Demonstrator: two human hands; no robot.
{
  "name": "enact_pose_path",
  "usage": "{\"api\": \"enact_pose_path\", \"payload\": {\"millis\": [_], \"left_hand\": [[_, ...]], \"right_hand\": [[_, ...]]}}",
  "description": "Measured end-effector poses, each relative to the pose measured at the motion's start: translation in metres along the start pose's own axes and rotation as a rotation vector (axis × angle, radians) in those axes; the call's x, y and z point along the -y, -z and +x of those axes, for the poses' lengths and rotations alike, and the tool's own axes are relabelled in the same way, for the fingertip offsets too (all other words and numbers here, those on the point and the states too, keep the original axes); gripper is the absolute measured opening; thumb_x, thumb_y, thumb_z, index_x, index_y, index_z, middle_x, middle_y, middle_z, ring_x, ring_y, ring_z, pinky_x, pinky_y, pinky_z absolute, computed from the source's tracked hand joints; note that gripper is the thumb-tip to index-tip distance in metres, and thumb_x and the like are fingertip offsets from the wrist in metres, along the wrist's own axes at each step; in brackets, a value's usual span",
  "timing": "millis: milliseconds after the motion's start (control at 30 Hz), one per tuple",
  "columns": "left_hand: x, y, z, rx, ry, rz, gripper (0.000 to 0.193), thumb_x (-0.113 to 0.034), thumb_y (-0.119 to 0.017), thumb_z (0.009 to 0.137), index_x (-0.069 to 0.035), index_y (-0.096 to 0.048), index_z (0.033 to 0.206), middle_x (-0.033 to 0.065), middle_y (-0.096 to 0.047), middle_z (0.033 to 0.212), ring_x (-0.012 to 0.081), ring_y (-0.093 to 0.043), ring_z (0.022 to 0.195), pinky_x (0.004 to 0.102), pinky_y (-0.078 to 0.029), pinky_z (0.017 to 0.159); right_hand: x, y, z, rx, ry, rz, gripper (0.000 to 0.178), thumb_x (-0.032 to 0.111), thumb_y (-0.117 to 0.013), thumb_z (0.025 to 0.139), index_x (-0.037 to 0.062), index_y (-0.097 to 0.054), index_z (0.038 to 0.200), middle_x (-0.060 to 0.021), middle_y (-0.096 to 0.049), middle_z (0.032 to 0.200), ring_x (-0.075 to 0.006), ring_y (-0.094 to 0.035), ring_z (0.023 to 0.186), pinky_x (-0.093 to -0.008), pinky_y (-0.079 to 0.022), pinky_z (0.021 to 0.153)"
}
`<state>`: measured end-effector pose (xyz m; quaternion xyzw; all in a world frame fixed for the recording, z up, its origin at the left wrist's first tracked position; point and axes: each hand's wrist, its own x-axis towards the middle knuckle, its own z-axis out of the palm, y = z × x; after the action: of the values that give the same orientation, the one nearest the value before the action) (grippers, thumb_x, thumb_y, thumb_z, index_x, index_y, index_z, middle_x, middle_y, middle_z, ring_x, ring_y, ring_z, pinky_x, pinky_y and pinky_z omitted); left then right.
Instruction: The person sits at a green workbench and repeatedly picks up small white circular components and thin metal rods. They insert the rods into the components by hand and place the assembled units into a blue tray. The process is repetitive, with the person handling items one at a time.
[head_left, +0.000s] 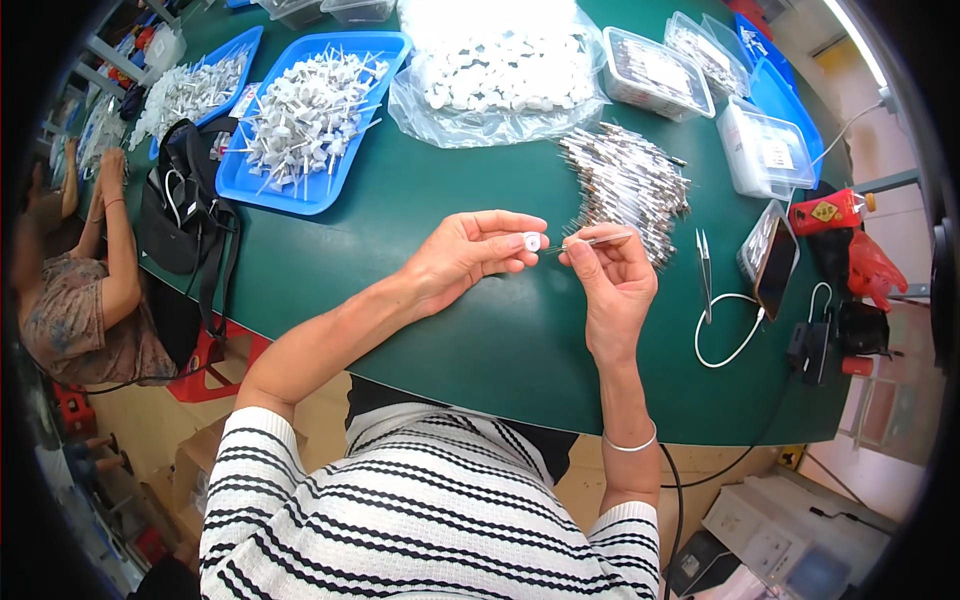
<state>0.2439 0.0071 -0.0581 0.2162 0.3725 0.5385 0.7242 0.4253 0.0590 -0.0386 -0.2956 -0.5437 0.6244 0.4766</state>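
Note:
Above the green table my left hand [468, 255] pinches a small round white plastic cap [532, 241] between thumb and fingers. My right hand [615, 280] is closed on a thin metal rod [605, 239], its narrow tip pointing left at the cap. Whether tip and cap touch, I cannot tell. Just beyond my right hand lies a heap of similar slim metal rods [630, 185]. A clear plastic bag [440, 125] at the back bears a pile of small white caps [510, 75]. Metal tweezers [704, 270] lie to the right of my right hand.
A blue tray [330, 195] of white-headed pieces with stems stands back left, beside a black bag [180, 225]. Clear plastic boxes [660, 75] line the back right. A phone [776, 268] with a white cable [725, 362] lies at right. Another person [95, 290] works at far left.

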Motion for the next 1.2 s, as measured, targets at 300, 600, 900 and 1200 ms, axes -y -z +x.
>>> {"api": "enact_pose_path", "payload": {"millis": [300,600,900,1200], "left_hand": [[0.0034,-0.0034,-0.001,0.017,-0.009,-0.004,0.029,-0.009,-0.063,0.09,0.002,-0.061,0.116,0.0088,-0.067,0.101,0.014,-0.065,0.09,0.0231,-0.053,0.08],[0.0039,-0.0042,-0.0015,0.024,0.018,-0.026,0.029,-0.01,-0.063,0.09,0.003,-0.06,0.116,0.0094,-0.067,0.101,0.0145,-0.065,0.09,0.023,-0.054,0.08],[0.0042,-0.0038,-0.0013,0.03,0.028,-0.032,0.029,-0.011,-0.062,0.091,0.003,-0.06,0.117,0.0093,-0.067,0.102,0.0141,-0.065,0.09,0.0226,-0.054,0.08],[0.0039,-0.0047,-0.0013,0.012,0.052,-0.045,0.028,-0.011,-0.06,0.092,0.004,-0.06,0.116,0.0073,-0.065,0.098,0.0108,-0.063,0.087,0.0215,-0.055,0.079]], "right_hand": [[-0.0021,-0.0067,-0.0022,-0.014,0.034,-0.062,0.011,0.001,-0.066,0.087,0.0006,-0.057,0.093,-0.0033,-0.06,0.084,-0.0087,-0.06,0.077,-0.0209,-0.048,0.068],[-0.0055,-0.0053,-0.0023,-0.016,0.065,-0.136,0.012,0.004,-0.068,0.086,0.0014,-0.057,0.091,-0.003,-0.06,0.083,-0.0081,-0.06,0.076,-0.0221,-0.047,0.069],[-0.0066,-0.0079,-0.0032,-0.048,0.119,-0.224,0.013,0.004,-0.07,0.084,0.0015,-0.059,0.089,-0.0028,-0.062,0.079,-0.0081,-0.058,0.072,-0.0229,-0.048,0.068],[-0.0057,-0.0095,-0.0032,-0.05,0.214,-0.361,0.012,0.002,-0.071,0.082,0.0011,-0.06,0.086,-0.0036,-0.062,0.077,-0.0098,-0.058,0.068,-0.0239,-0.049,0.065]]}}
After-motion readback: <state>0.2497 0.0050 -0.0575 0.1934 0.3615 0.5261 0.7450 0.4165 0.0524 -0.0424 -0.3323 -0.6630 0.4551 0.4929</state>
